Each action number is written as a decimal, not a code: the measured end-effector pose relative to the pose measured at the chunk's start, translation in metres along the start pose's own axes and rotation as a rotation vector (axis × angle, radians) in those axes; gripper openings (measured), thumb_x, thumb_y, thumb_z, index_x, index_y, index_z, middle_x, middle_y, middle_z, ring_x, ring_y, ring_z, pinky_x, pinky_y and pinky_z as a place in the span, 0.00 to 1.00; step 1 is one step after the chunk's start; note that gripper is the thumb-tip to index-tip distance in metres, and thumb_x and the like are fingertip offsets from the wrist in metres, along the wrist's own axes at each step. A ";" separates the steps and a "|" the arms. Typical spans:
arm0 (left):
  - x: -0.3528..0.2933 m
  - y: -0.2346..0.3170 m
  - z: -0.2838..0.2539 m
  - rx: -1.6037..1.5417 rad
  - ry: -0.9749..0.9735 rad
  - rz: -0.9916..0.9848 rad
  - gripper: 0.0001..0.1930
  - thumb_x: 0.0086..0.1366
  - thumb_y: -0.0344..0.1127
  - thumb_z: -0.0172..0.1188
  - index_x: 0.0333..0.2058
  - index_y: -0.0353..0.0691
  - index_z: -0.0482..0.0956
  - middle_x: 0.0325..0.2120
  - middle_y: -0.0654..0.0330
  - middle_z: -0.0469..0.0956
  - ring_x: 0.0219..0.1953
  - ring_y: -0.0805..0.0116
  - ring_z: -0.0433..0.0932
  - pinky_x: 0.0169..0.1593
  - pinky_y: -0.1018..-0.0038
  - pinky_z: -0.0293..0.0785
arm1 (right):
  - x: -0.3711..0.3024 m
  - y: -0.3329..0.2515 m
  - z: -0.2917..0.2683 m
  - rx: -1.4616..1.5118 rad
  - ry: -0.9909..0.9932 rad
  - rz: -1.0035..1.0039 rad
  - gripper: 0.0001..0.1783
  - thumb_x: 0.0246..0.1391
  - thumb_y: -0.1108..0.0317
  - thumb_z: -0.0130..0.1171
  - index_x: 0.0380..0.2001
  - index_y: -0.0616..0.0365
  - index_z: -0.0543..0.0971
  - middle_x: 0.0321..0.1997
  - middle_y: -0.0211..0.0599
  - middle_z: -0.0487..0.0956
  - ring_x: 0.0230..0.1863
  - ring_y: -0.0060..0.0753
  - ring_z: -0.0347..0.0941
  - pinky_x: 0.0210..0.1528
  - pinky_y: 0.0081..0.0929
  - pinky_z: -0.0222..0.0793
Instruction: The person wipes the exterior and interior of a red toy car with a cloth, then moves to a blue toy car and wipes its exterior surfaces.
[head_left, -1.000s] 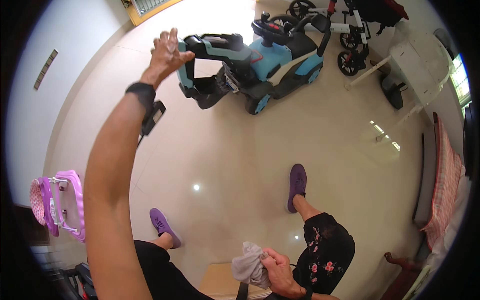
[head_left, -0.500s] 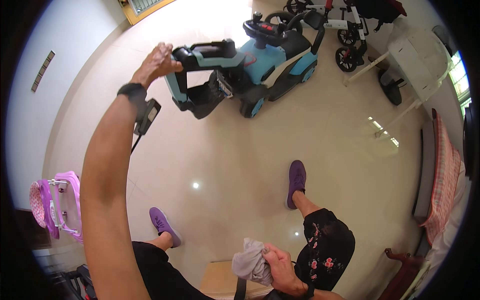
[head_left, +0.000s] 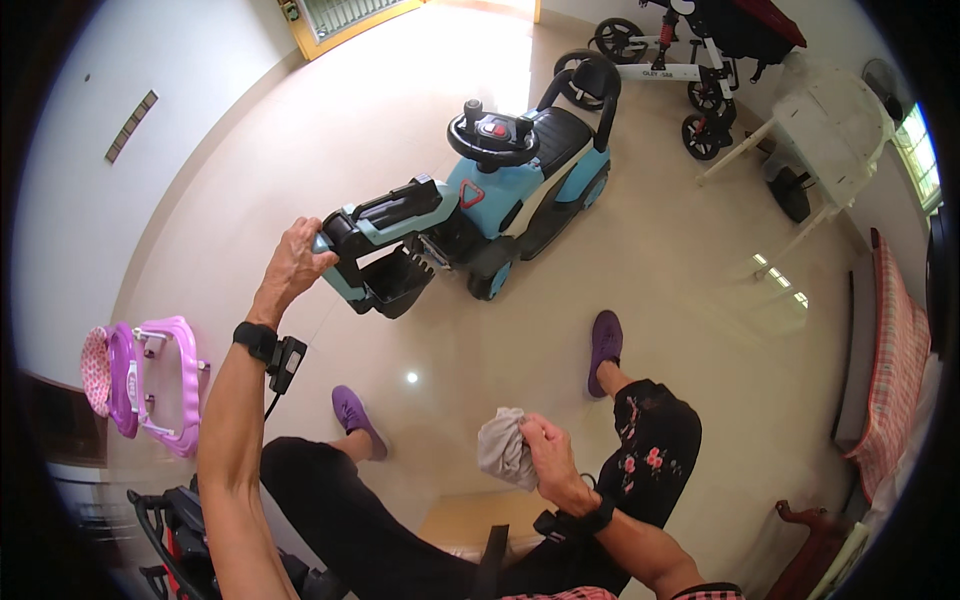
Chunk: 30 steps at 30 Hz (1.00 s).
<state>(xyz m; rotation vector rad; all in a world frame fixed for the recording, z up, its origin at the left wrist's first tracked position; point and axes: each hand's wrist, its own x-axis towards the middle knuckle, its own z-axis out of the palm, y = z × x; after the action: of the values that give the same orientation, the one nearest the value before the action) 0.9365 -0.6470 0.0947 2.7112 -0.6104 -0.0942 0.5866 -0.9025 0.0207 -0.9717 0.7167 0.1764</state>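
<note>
A blue and black ride-on toy excavator (head_left: 488, 195) stands on the floor in front of me, its steering wheel and seat facing up toward the camera. My left hand (head_left: 296, 262) is closed around the outer end of its digger arm (head_left: 392, 214), at the far left. Below that arm hangs a black toothed bucket (head_left: 398, 283). Close to my body, above my right thigh, my right hand (head_left: 556, 462) grips a crumpled light grey cloth (head_left: 506, 449). The part of the arm under my left palm is hidden.
A purple baby walker (head_left: 172, 385) stands at left. At far right are a stroller (head_left: 700, 72) and a whitish, plastic-covered table (head_left: 822, 125). A cardboard box (head_left: 462, 518) lies beneath me. A black and red wheeled item (head_left: 180, 535) is at lower left.
The toy excavator has come nearer to me and slightly left, with my left hand still on its arm. My right hand keeps the cloth and has lifted a little. The view has shifted.
</note>
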 end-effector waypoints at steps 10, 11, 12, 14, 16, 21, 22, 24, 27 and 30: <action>-0.001 0.046 -0.022 -0.009 -0.019 -0.105 0.22 0.47 0.30 0.64 0.41 0.28 0.71 0.35 0.45 0.72 0.37 0.47 0.74 0.42 0.60 0.72 | 0.086 -0.099 -0.004 -0.084 0.015 -0.006 0.13 0.61 0.62 0.54 0.27 0.59 0.78 0.22 0.14 0.66 0.24 0.09 0.54 0.24 0.14 0.50; -0.002 0.053 -0.026 -0.011 -0.033 -0.114 0.22 0.48 0.29 0.65 0.42 0.27 0.71 0.36 0.44 0.71 0.39 0.45 0.74 0.44 0.59 0.72 | 0.090 -0.108 -0.004 -0.087 0.015 0.014 0.13 0.61 0.62 0.54 0.27 0.59 0.78 0.22 0.14 0.66 0.24 0.09 0.54 0.24 0.14 0.50; 0.001 0.058 -0.031 -0.009 -0.038 -0.116 0.23 0.48 0.28 0.66 0.43 0.27 0.70 0.38 0.43 0.71 0.40 0.43 0.73 0.45 0.58 0.72 | 0.099 -0.114 -0.001 -0.092 0.013 0.010 0.13 0.61 0.62 0.55 0.27 0.59 0.78 0.22 0.14 0.66 0.24 0.09 0.54 0.24 0.14 0.50; 0.000 0.069 -0.040 -0.006 -0.033 -0.101 0.25 0.48 0.28 0.67 0.44 0.26 0.70 0.39 0.42 0.71 0.41 0.42 0.73 0.46 0.58 0.72 | 0.113 -0.125 0.003 -0.097 0.009 0.011 0.13 0.61 0.61 0.55 0.27 0.59 0.77 0.22 0.14 0.66 0.24 0.09 0.54 0.24 0.14 0.50; -0.005 0.084 -0.049 0.031 -0.037 -0.132 0.25 0.48 0.27 0.67 0.45 0.26 0.69 0.39 0.42 0.71 0.42 0.42 0.73 0.46 0.58 0.72 | 0.119 -0.137 0.009 -0.138 0.011 0.019 0.13 0.61 0.61 0.55 0.27 0.59 0.78 0.22 0.14 0.66 0.25 0.10 0.55 0.25 0.15 0.52; -0.015 0.126 -0.074 -0.056 0.008 -0.190 0.24 0.46 0.28 0.67 0.42 0.31 0.70 0.34 0.45 0.71 0.37 0.44 0.73 0.40 0.58 0.71 | 0.123 -0.169 0.029 -0.196 0.000 0.028 0.11 0.61 0.64 0.54 0.31 0.61 0.79 0.25 0.16 0.70 0.27 0.11 0.59 0.28 0.14 0.55; -0.020 0.134 -0.076 -0.062 0.006 -0.192 0.24 0.46 0.28 0.67 0.42 0.31 0.70 0.34 0.45 0.71 0.37 0.44 0.73 0.40 0.58 0.71 | 0.122 -0.169 0.030 -0.192 0.007 0.028 0.11 0.61 0.64 0.54 0.31 0.60 0.79 0.26 0.16 0.70 0.27 0.11 0.58 0.28 0.14 0.54; -0.029 0.148 -0.083 -0.051 0.030 -0.066 0.24 0.46 0.29 0.68 0.42 0.32 0.70 0.33 0.47 0.71 0.35 0.48 0.74 0.40 0.61 0.72 | 0.124 -0.167 0.030 -0.194 0.030 -0.012 0.12 0.61 0.62 0.55 0.30 0.60 0.79 0.24 0.15 0.68 0.26 0.11 0.57 0.27 0.15 0.54; -0.040 0.141 -0.072 -0.196 0.118 -0.297 0.25 0.46 0.31 0.69 0.42 0.33 0.69 0.33 0.51 0.69 0.36 0.54 0.73 0.42 0.65 0.71 | 0.136 -0.170 0.030 -0.186 0.058 -0.083 0.13 0.61 0.61 0.55 0.29 0.60 0.78 0.22 0.14 0.66 0.25 0.11 0.56 0.25 0.17 0.53; -0.053 0.121 -0.060 -0.161 0.156 -0.381 0.25 0.48 0.32 0.68 0.44 0.36 0.68 0.36 0.55 0.70 0.39 0.59 0.73 0.44 0.68 0.71 | 0.156 -0.181 0.030 -0.245 0.047 -0.122 0.14 0.62 0.61 0.53 0.30 0.60 0.78 0.24 0.16 0.67 0.27 0.11 0.57 0.28 0.17 0.56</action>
<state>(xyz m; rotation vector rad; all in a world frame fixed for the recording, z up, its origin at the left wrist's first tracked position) 0.8485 -0.7067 0.1938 2.6105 -0.0344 -0.0260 0.7995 -1.0087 0.0592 -1.2532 0.6867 0.1364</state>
